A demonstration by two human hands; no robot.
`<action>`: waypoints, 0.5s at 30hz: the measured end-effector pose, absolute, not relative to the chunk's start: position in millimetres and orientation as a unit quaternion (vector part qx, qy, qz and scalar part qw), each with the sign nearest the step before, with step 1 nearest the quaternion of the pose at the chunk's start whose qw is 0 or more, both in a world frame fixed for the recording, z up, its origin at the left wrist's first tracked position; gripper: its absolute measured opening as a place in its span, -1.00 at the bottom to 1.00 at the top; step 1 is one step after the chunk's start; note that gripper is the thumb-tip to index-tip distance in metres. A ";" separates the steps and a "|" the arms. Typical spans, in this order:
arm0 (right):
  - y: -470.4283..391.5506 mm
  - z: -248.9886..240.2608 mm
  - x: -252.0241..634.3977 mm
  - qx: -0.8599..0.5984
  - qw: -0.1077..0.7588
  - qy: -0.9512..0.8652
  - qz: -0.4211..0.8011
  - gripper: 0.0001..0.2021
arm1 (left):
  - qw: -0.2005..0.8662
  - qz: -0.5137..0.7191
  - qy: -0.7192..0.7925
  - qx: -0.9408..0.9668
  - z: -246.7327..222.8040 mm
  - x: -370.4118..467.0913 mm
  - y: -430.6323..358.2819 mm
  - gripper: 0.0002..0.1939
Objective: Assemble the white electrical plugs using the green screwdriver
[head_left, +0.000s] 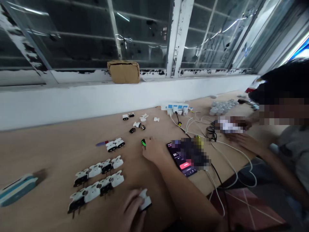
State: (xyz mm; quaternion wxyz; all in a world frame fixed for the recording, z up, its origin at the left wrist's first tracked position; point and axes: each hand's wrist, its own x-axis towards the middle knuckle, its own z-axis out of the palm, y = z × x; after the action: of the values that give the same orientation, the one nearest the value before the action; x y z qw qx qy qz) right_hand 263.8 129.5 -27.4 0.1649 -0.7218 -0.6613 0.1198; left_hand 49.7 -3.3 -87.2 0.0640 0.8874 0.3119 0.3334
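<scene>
While the left hand (130, 210) has its fingers clamped on a white-and-black part (145, 200), the right hand (153, 150) reaches forward to a small green-and-black item (143, 142). The step in hand looks like handling one part on the near side and getting hold of, or letting go of, the small item farther out. The next move seems to call for a settled pinch by the right fingers, or a clean release, with the left fingers keeping the part steady; which of the two is needed cannot be judged from here.

The white-and-black part sits at the tips of the left fingers, on their right side, its white face upward and its dark edge below. The green-and-black item pokes out at the far left of the right fingers, touching them; whether they close around it or merely rest on it, I cannot tell.

To the left of the left fingers and farther out, a near row (92, 192) and a far row (94, 170) of similar parts run side by side on the surface (58, 148). Beyond the right fingers lie loose white pieces (156, 119); just right of that hand is a phone (178, 158).
</scene>
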 end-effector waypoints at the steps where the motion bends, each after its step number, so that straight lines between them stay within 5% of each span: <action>1: 128.9 -24.0 265.0 -0.718 0.172 -0.663 0.124 -0.68 | 0.068 0.344 0.324 0.879 -87.4 53.9 -3.9 -0.80; 8: 99.6 24.0 282.4 -0.649 0.308 -0.686 0.117 -0.51 | 0.056 0.329 0.351 0.875 -82.2 57.8 -11.4 -0.75; 12: 57.3 36.9 284.5 -0.506 0.562 -0.647 0.099 -0.50 | 0.061 0.316 0.363 0.874 -87.4 54.9 -14.5 -0.70; 15: 26.6 34.5 280.4 -0.439 0.657 -0.599 0.132 -0.58 | 0.060 0.321 0.360 0.874 -91.0 54.0 -14.9 -0.69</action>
State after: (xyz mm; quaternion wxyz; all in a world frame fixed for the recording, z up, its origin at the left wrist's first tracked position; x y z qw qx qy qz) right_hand 280.4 26.6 34.5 0.6568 -0.4388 -0.5988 0.1321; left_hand 54.0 -14.9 -91.0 0.0601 0.8740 0.3598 0.3210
